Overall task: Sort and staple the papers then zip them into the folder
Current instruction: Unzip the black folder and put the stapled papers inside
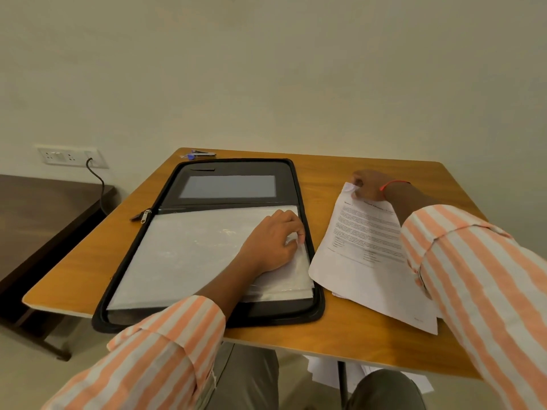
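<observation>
A black zip folder (299, 184) lies open on the wooden table (83, 261), with clear plastic sleeves (189, 253) in its near half. My left hand (272, 244) rests on the sleeves and pinches the right edge of the top one. To the folder's right lie printed papers (364, 255) in a loose stack. My right hand (370, 184) pinches the far corner of the top sheet, which is lifted slightly. A small stapler (202, 153) sits at the table's far edge beyond the folder.
The zip pull (145, 216) hangs off the folder's left side. More white sheets (325, 371) lie on the floor under the table. A dark low table (38, 220) stands to the left below a wall socket (71, 157) with a cable plugged in.
</observation>
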